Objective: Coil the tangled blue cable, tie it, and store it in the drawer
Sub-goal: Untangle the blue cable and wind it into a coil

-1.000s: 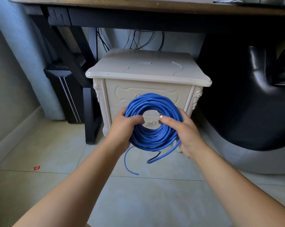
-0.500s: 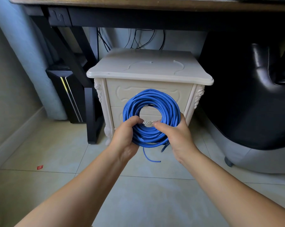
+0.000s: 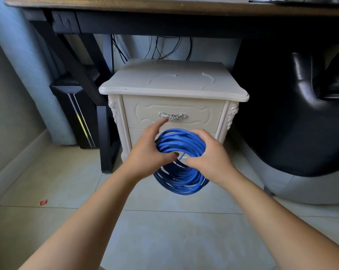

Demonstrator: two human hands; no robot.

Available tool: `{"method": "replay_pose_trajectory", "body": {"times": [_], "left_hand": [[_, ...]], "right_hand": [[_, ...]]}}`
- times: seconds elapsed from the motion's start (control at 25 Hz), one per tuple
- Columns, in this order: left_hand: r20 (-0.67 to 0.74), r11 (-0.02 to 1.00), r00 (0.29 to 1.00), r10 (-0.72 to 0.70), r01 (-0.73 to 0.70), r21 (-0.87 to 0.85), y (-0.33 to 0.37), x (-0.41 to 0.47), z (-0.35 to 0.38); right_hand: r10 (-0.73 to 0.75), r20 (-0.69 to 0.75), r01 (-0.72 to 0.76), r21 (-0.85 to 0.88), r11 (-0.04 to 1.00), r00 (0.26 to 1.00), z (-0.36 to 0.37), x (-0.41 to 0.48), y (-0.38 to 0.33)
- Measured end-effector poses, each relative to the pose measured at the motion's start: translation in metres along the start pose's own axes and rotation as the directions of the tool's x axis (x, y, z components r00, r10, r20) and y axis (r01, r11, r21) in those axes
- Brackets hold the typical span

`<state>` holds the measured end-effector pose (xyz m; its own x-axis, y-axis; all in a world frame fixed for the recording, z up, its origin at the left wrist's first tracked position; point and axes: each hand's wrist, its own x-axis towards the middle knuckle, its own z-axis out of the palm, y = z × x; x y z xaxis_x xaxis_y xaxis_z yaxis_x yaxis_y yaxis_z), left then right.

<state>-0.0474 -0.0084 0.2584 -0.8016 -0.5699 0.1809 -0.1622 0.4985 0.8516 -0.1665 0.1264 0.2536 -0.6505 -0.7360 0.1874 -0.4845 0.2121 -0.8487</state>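
The blue cable (image 3: 182, 180) is wound into a thick round coil that hangs in the air in front of the cream nightstand (image 3: 174, 82). My right hand (image 3: 209, 154) grips the coil's upper right side. At the coil's left is my left hand (image 3: 151, 151), its fingers spread and stretched up toward the silver handle (image 3: 172, 116) of the closed top drawer (image 3: 143, 112), and its thumb lies against the coil. The coil hides most of the lower drawer front. I cannot make out a tie on the coil.
The nightstand stands under a dark wooden desk (image 3: 164, 8). A black desk leg (image 3: 105, 139) and a computer tower (image 3: 75, 115) are at its left, a black chair (image 3: 291, 114) at its right. A red scrap (image 3: 43, 202) lies on the tiled floor.
The coil has dropped lower and tilted, uncovering the top drawer's handle. My left hand has loosened from the coil and its fingers have reached up toward the handle. My right hand keeps its hold.
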Motion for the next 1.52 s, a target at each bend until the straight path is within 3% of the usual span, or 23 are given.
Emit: {"method": "replay_pose_trajectory", "body": {"times": [0.08,0.12,0.36,0.68,0.92,1.16,1.32,1.52], "left_hand": [[0.121,0.974,0.985,0.121,-0.142,0.177,0.000,-0.003,0.001],[0.146,0.968,0.982,0.118,-0.147,0.205,0.001,-0.005,0.002],[0.041,0.979,0.998,0.042,-0.050,0.197,0.003,-0.005,0.006],[-0.125,0.991,0.987,-0.096,0.083,-0.103,0.016,-0.006,0.007],[-0.161,0.863,0.929,-0.332,0.231,-0.449,0.016,-0.003,0.006],[-0.174,0.746,0.866,-0.469,0.284,-0.602,0.010,-0.001,0.006],[-0.137,0.612,0.807,-0.574,0.311,-0.728,0.005,0.000,0.010],[-0.019,0.506,0.784,-0.621,0.382,-0.773,0.003,-0.006,0.028]], "right_hand": [[-0.024,0.085,0.032,-0.087,0.996,0.996,0.004,-0.003,0.000],[-0.025,0.111,0.037,-0.104,0.994,0.993,0.005,-0.004,0.000],[-0.033,0.086,0.042,-0.103,0.994,0.996,0.005,-0.006,-0.001],[0.009,-0.039,-0.001,0.214,0.977,0.999,-0.001,-0.001,-0.006],[0.108,0.031,-0.107,0.556,0.824,0.994,-0.005,0.001,-0.002],[0.134,0.126,-0.181,0.553,0.813,0.983,0.003,0.002,0.005],[0.197,0.171,-0.258,0.508,0.822,0.965,0.014,-0.002,0.006],[0.295,0.090,-0.286,0.615,0.735,0.951,0.018,0.002,0.011]]}}
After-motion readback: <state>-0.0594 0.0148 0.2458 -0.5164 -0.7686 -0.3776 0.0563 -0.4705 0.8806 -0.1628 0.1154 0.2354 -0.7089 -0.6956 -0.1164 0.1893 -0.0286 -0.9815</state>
